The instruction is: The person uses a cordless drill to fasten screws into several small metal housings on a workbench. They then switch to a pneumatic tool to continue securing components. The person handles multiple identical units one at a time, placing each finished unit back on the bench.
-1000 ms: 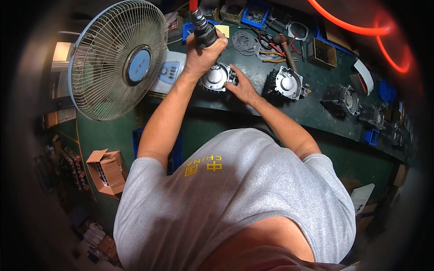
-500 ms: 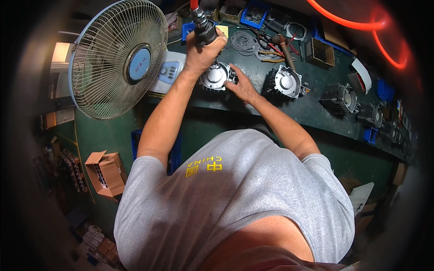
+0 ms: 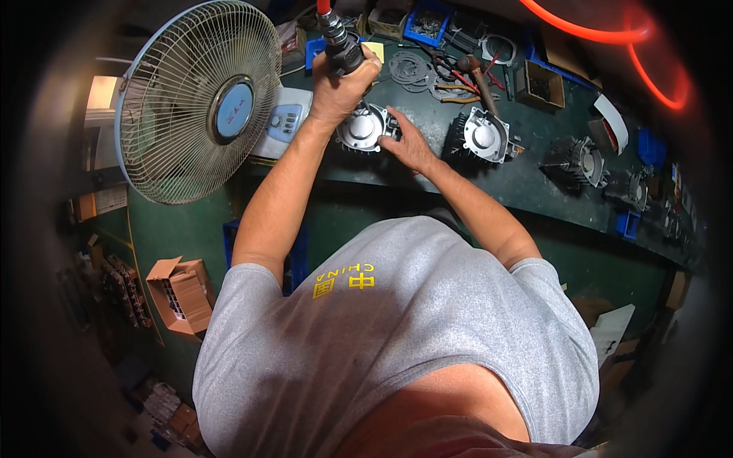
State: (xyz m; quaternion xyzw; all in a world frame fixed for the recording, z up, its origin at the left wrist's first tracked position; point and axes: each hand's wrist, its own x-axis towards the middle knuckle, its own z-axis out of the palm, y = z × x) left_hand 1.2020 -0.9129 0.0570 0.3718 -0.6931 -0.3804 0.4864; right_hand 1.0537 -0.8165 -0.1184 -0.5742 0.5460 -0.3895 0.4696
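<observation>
My left hand (image 3: 338, 95) is wrapped round an air screwdriver (image 3: 345, 56), which stands nearly upright with a red hose joined to its top. Below the fist, the driver's tip meets the upper left edge of a silver metal housing (image 3: 360, 130) with a round raised cover. The exact contact point is partly hidden by the hand. On the housing's right side rests my right hand (image 3: 408, 143), its thumb on the near edge and its fingers curled round the far side. A second, similar finned housing (image 3: 484, 137) sits apart to the right.
A large fan (image 3: 233, 107) stands close to my left forearm. Behind the housings lie a hammer (image 3: 479, 82), pliers (image 3: 458, 96), flat gaskets (image 3: 410, 71) and a blue bin of small parts (image 3: 427, 24). More finned housings (image 3: 580, 162) are farther right. A red hose (image 3: 588, 33) hangs overhead.
The screwdriver and my left hand have shifted very slightly left. My right hand stays on the housing.
</observation>
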